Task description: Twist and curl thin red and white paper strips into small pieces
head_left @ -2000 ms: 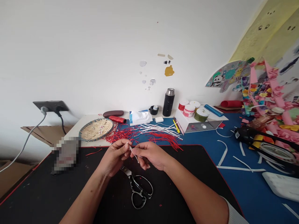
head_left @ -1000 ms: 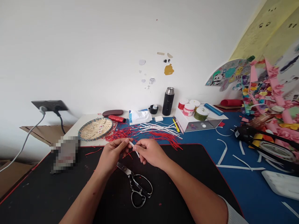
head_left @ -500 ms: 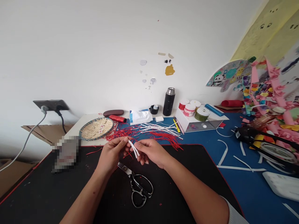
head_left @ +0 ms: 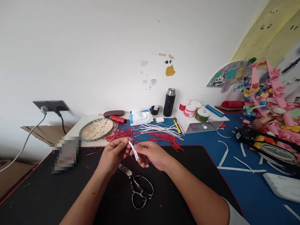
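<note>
Together, left hand (head_left: 112, 155) and right hand (head_left: 150, 153) pinch a white paper strip (head_left: 133, 151), long axis slanting down-right

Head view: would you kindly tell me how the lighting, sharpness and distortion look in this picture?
Head view: soft, even light without strong glare; the left hand and right hand look sharp; the wide lens bends the edges; a patch on the black mat is pixelated.
</note>
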Motion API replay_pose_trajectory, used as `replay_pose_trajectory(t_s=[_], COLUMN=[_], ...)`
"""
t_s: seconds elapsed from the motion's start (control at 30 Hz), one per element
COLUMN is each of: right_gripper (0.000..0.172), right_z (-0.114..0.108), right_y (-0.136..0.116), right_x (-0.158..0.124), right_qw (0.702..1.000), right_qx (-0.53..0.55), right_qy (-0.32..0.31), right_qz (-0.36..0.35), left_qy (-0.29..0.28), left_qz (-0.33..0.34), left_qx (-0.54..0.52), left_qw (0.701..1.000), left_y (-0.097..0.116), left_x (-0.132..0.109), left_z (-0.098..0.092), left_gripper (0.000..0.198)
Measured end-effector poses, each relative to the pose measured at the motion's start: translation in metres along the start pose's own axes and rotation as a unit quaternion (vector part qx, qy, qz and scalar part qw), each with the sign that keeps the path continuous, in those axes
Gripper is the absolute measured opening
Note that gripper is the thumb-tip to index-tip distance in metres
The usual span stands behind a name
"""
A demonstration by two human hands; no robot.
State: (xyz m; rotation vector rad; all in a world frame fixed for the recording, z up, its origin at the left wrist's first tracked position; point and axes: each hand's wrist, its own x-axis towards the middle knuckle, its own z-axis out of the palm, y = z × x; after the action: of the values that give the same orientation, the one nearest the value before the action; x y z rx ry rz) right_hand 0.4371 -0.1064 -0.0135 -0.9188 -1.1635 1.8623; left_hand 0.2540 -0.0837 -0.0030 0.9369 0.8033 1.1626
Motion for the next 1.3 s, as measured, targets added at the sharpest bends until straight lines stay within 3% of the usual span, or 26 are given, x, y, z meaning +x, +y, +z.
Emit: replay_pose_trajectory(t_s=[0.17,0.97,1.3], right_gripper=[0.05,0.046,0.038], right_z=[-0.001,0.0031,0.0018], right_y=[0.0016,-0.001,0.0061], right_x=[0.0012,-0.0008,0.0046], right_qw=[1.0,0.998,0.995], right_qx=[0.002,0.053,-0.085], right_qy=[0.002,-0.026,0.028], right_qz=[-0.003,0.006,-0.031], left_qy=[0.015,-0.014,0.011], left_qz=[0.0,-0.008,0.024], left_qx=[-0.005,-0.014,0.112], left_qw=[1.0,1.0,0.993], left_y=[-0.0001,-0.0044,-0.0068], left_x=[0.0003,0.0014,0.0029], left_z=[0.0005,-0.0018,-0.0077], left_gripper=[0.04,0.038,0.038])
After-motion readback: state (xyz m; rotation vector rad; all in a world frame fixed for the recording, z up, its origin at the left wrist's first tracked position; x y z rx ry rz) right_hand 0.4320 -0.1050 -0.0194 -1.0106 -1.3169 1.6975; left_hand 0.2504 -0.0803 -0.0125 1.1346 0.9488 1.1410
